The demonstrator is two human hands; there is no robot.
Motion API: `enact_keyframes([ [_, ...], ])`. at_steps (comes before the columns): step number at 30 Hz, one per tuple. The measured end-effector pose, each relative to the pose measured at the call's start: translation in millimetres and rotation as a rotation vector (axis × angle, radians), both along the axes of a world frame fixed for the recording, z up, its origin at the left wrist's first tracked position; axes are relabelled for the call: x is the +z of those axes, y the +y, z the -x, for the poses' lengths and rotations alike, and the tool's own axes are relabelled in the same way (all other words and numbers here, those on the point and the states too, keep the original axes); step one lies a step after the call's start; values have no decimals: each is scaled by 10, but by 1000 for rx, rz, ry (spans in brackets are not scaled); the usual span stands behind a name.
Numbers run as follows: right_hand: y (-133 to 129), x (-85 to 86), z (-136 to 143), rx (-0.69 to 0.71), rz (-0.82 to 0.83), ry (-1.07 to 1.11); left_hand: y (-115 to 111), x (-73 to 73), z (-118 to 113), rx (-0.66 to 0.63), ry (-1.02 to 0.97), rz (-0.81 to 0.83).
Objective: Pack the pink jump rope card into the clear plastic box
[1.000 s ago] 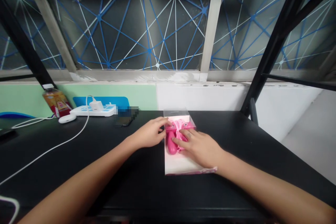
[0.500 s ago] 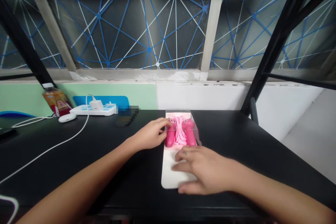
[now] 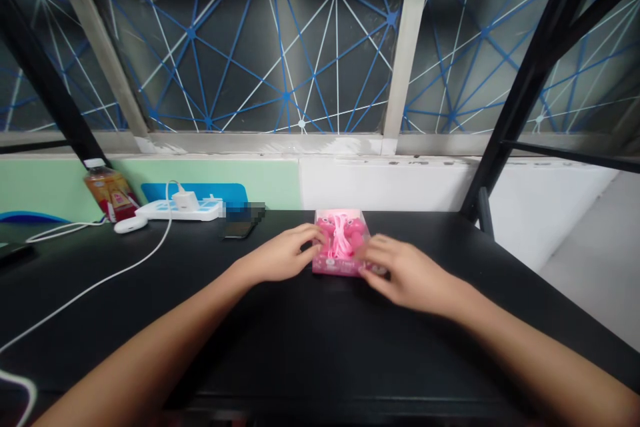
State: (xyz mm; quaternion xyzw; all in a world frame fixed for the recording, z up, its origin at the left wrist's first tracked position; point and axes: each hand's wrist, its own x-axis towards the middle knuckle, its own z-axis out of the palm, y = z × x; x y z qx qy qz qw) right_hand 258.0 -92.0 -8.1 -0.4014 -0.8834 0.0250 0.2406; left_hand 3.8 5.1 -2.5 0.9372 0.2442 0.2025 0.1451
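A clear-topped pink box [image 3: 337, 267] lies on the black table [image 3: 310, 347]. Inside it are a coiled light pink cord [image 3: 342, 240] and two darker pink handles, seen through the clear cover. My left hand [image 3: 287, 253] rests at the box's left side, fingertips on its edge and fingers curled around it. At the right side, my right hand [image 3: 400, 270] has its fingers and thumb on the near right corner; its fingertips are slightly blurred. Both hands grip the box between them.
At the back left stand a drink bottle [image 3: 111, 193], a white power strip [image 3: 200, 211] with a plugged-in charger, a white oval case [image 3: 131, 225] and a dark phone [image 3: 239, 229]. A white cable [image 3: 120, 271] runs across the left side. Black metal posts flank the table.
The white flap that lay open toward me is gone from view, and the box's pink front now shows. My right hand has moved from the flap up to the box's right side.
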Motion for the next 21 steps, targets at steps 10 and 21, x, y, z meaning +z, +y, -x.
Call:
enact_keyframes([
  [10,229,-292,-82,-283,-48,56,-57,6,43,0,84,42],
  [21,301,-245,-191,-243,183,213,-7,-85,23,134,41,-3],
])
